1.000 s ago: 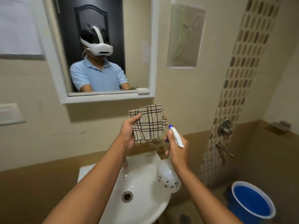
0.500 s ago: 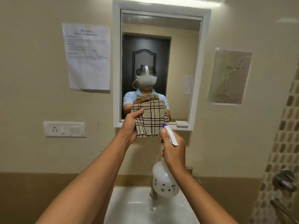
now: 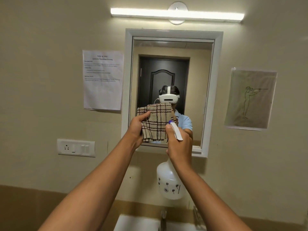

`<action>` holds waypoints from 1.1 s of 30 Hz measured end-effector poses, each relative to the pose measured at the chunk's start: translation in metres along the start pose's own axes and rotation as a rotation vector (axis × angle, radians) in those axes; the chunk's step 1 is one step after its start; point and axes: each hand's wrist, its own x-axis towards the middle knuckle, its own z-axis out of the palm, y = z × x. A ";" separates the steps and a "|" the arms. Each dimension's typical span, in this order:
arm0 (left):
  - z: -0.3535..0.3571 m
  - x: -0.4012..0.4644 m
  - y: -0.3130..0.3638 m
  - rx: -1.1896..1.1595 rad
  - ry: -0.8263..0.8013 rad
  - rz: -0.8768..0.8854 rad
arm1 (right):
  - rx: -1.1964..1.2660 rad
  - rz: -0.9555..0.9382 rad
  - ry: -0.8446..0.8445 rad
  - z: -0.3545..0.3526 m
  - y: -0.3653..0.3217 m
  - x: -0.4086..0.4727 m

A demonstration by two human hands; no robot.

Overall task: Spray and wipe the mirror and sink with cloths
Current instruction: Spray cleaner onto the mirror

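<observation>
Cloth [image 3: 156, 123] – checked, beige w/ dark lines – is held up in front of the mirror's [image 3: 196, 90] lower half, gripped by the left hand [image 3: 137, 129], thumb over its front, fingers behind. Right hand [image 3: 179, 144] is clenched round the neck of the spray bottle [image 3: 170, 182], just right of the cloth; white trigger head w/ blue nozzle tip sits against the cloth's right edge, and the round bottle body hangs below the hand, under the mirror's bottom edge. Both hands are close together, low in the mirror frame; the glass above and to the right of them is open.

Sink [image 3: 138, 224] is cut off at the bottom edge – only its white back rim shows, w/ a tap [image 3: 163, 217] partly visible and blurred. Right fingers are hidden behind the bottle neck. Cloth covers part of the person's reflection; a dark door shows behind it in the glass.

Wall is cream, w/ a brown band low down. A tube light [image 3: 176, 14] runs above the mirror. A printed sheet [image 3: 103, 80] hangs left of the frame, text too small to read; a switch plate [image 3: 76, 147] sits below it. A drawing [image 3: 250, 99] in a clear sleeve hangs right of the mirror.
</observation>
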 end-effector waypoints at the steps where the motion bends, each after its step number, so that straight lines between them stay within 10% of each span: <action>1: 0.001 0.002 0.000 0.001 -0.002 0.001 | -0.001 -0.001 0.003 0.000 0.001 0.002; 33: -0.022 0.015 0.026 -0.009 0.004 0.055 | -0.051 0.032 -0.134 0.036 0.010 -0.020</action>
